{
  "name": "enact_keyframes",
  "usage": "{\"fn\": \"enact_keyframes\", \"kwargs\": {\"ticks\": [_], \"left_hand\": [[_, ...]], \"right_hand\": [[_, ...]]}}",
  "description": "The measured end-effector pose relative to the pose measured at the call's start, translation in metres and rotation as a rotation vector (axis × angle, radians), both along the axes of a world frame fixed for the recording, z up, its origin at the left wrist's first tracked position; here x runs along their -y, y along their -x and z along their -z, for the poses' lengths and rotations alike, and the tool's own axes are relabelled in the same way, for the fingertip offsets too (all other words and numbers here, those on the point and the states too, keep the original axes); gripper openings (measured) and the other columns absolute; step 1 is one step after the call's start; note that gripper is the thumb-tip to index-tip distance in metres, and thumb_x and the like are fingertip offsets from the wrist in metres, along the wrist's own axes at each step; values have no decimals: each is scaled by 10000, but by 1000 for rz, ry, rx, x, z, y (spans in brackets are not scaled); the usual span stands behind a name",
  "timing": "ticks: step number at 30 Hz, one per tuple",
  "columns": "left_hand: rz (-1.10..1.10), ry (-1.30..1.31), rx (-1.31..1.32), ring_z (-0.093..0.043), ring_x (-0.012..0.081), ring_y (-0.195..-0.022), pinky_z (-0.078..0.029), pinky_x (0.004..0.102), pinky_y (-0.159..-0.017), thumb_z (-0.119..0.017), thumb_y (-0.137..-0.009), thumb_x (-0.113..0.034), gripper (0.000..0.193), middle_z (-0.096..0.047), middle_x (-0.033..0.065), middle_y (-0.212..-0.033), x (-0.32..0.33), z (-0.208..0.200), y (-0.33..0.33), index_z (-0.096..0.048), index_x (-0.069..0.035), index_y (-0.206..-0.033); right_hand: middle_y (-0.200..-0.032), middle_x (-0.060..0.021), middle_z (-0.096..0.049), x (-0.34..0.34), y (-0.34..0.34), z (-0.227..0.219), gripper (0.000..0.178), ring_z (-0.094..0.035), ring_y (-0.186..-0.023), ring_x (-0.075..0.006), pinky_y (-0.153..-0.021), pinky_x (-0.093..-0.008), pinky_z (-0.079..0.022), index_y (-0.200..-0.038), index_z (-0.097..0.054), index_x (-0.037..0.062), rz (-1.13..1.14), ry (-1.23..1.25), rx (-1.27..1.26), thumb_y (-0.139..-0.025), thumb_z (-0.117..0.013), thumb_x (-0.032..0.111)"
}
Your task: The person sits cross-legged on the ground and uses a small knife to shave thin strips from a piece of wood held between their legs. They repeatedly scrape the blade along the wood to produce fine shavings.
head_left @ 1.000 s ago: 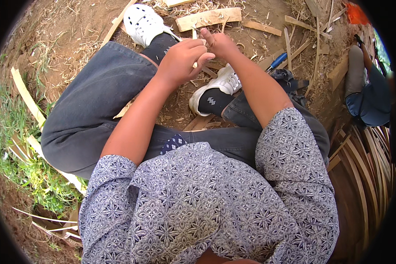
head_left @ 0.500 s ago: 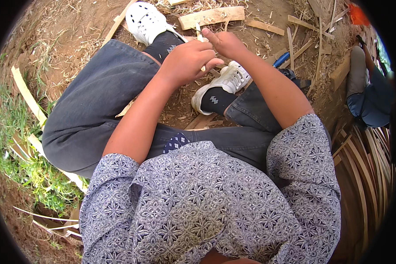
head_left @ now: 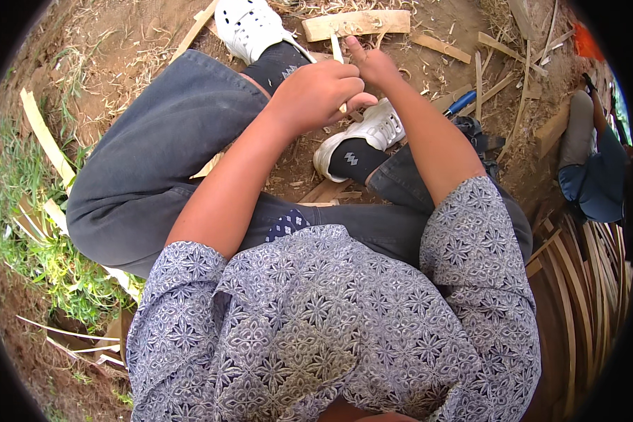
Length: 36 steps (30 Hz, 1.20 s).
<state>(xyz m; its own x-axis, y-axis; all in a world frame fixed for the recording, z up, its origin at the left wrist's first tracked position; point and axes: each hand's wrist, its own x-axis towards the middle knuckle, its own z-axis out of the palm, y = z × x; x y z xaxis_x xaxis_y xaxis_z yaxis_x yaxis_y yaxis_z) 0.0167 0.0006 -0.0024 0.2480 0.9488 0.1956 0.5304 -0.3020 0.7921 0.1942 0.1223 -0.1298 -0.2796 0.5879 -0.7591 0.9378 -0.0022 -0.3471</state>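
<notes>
in the head view, your left hand [head_left: 320, 90] is curled tight around a thin, smooth, pale wooden stick [head_left: 337, 50], its middle covered by the fist, its ends poking out; your right hand [head_left: 375, 65] is just beside it, thumb raised, but i cannot tell what its hidden fingers grip. a flat, slightly curved tan wooden board [head_left: 356, 25] lies beyond, near curly pale shavings [head_left: 337, 7], a slim blue handle [head_left: 461, 103] and a white perforated shoe [head_left: 250, 32]

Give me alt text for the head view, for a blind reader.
A seated person grips a pale stick in the left hand, the right hand close beside it. Wood scraps litter the dirt around two white shoes.
</notes>
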Motion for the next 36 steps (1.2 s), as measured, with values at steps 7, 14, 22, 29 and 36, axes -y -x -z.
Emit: {"fn": "enact_keyframes", "kwargs": {"ticks": [7, 14, 22, 29, 36], "left_hand": [[-17, -43, 5, -607, 318, -781, -508, 437, -689, -700, -952, -313, 329, -587, 89, -818, 5, 5, -2, -580, -55, -787], [-2, -56, 4, -609, 314, -786, -511, 432, -694, -701, -950, -313, 327, -583, 86, -813, 2, 5, -1, -579, -63, -778], [-61, -8, 52, -593, 333, -791, -493, 429, -694, -671, -975, -289, 325, -564, 121, -820, 0, -1, 1, -575, -33, -801], [-136, -33, 99, -568, 344, -739, -475, 436, -660, -670, -977, -253, 308, -529, 124, -782, 6, 1, -1, -571, -16, -807], [-150, -20, 84, -555, 336, -701, -469, 426, -640, -673, -976, -221, 302, -515, 123, -764, 5, 1, -3, -558, -11, -791]], "right_hand": [[-812, -267, -689, 9, 4, -43, 955, -655, -833, -426, -808, -480, -506, -836, -731, -30, -59, 69, -220, -980, -289, 804], [-893, -282, -702, 1, 2, -7, 1040, -684, -911, -424, -839, -497, -517, -909, -751, -46, -88, 15, -122, -928, -266, 873], [-1101, -364, -688, 1, 2, 8, 1092, -654, -1140, -478, -997, -498, -486, -1079, -742, -96, 33, 38, -16, -933, -242, 863], [-827, -286, -674, 8, 7, -60, 1060, -667, -879, -420, -839, -487, -501, -907, -730, -91, -36, 117, -198, -930, -280, 869], [-794, -272, -679, 9, 9, -34, 1053, -686, -825, -403, -790, -484, -526, -900, -749, -65, -65, 31, -147, -925, -278, 876]]}}
